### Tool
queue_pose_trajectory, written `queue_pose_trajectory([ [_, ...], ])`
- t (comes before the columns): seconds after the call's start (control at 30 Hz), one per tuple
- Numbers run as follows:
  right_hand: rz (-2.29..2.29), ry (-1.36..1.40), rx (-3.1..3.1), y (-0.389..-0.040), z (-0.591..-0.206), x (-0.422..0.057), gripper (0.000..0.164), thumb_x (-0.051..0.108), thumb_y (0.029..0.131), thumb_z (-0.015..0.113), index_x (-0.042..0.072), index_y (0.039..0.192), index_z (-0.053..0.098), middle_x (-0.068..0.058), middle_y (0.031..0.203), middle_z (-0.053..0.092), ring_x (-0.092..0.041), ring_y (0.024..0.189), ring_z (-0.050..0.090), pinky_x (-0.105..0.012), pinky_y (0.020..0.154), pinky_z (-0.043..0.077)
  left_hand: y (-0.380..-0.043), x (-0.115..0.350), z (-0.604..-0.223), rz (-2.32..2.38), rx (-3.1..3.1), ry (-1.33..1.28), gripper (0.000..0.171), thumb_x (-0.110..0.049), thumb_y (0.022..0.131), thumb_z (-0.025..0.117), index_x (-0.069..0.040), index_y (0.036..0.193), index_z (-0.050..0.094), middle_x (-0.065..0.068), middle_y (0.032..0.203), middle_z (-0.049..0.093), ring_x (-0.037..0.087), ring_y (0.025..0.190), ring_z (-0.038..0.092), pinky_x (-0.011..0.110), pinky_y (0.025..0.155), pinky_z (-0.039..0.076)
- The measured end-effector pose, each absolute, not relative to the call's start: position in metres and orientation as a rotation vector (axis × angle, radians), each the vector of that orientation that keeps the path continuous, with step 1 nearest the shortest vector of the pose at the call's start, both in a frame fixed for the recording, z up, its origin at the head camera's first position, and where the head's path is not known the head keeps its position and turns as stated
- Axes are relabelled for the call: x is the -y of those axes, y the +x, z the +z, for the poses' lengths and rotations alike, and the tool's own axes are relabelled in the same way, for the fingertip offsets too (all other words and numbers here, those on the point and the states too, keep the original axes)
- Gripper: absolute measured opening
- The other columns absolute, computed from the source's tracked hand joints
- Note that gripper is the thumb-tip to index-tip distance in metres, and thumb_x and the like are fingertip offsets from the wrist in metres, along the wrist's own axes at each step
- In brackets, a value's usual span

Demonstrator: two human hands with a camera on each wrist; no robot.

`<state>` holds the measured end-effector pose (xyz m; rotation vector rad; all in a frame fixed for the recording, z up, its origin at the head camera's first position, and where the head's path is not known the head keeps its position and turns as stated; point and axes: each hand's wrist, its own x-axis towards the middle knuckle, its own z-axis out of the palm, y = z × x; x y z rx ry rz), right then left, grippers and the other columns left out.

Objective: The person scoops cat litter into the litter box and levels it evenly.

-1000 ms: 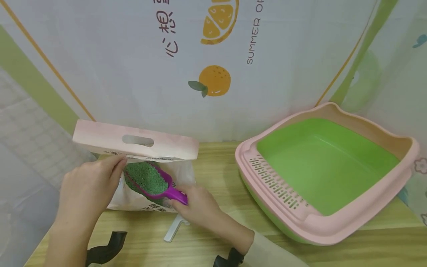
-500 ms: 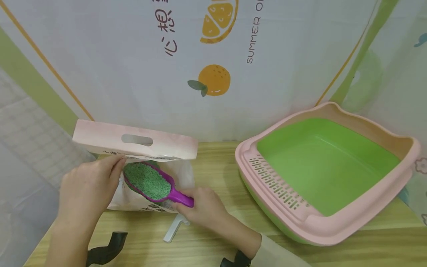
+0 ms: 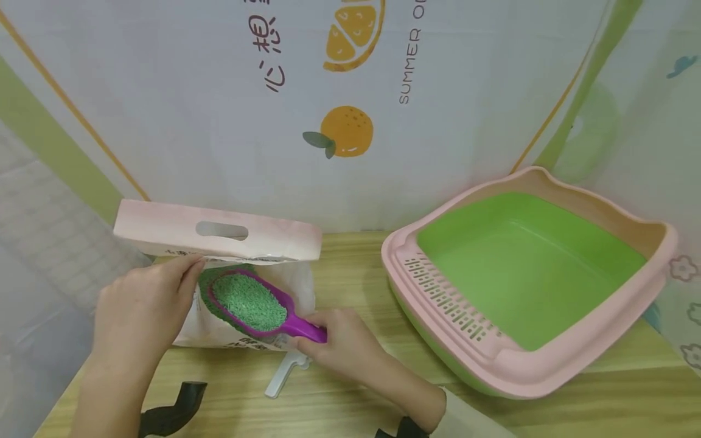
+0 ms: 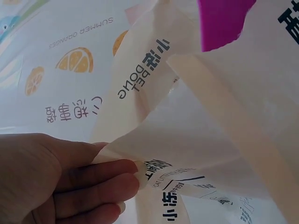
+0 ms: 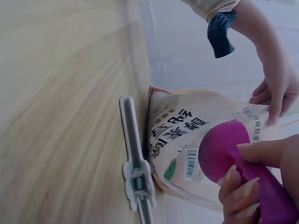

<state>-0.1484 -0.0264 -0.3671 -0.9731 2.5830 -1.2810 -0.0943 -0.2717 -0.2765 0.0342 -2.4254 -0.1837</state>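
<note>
A pale pink and white cat litter bag [image 3: 268, 240], with a handle slot along its top, stands with its mouth gaping at the left of the head view. My left hand [image 3: 137, 313] pinches the edge of the mouth between thumb and fingers, as the left wrist view also shows. Heaped with green litter granules [image 3: 249, 301], a purple scoop [image 3: 301, 328] sits tilted over the opening. My right hand [image 3: 347, 344] grips its handle; in the right wrist view the thumb [image 5: 264, 151] lies along the top. The scoop covers part of the litter inside the bag.
To the right stands a pink-rimmed green litter box [image 3: 547, 374] with a slotted step at its near side. A grey-white bag clip [image 3: 280, 377] lies on the wooden table [image 3: 350, 255] just in front of the bag. A printed curtain [image 3: 219, 121] hangs behind.
My right hand has drawn the loaded scoop rightward and up out of the bag, so more of its bowl shows. The left hand keeps its hold on the bag's edge.
</note>
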Motion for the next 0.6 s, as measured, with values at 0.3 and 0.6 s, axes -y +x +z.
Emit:
queue_pose_trajectory([
  [0.3, -1.249, -0.924, -2.587, -0.142, -0.352, 0.007, 0.029, 0.033, 0.089, 0.077, 0.016, 0.112, 0.079, 0.01, 0.07, 0.062, 0.003, 0.052, 0.043, -0.017, 0.045, 0.037, -0.094, 0.273, -0.279, -0.187, 2.431, 0.029, 0.009, -0.013, 0.093, 0.07, -0.009, 0.099, 0.075, 0.006, 0.05, 0.05, 0.028, 0.043, 0.04, 0.044, 0.04, 0.024],
  [0.6, -1.222, -0.871, -2.623, -0.131, -0.338, -0.029, 0.02, 0.039, 0.089, 0.076, 0.023, 0.1, 0.08, 0.014, 0.064, 0.061, 0.002, 0.052, 0.045, -0.02, 0.045, 0.04, -0.094, 0.273, -0.279, -0.173, 2.412, -0.012, 0.005, -0.013, 0.093, 0.069, -0.011, 0.095, 0.073, 0.002, 0.048, 0.044, 0.023, 0.043, 0.035, 0.038, 0.04, 0.021],
])
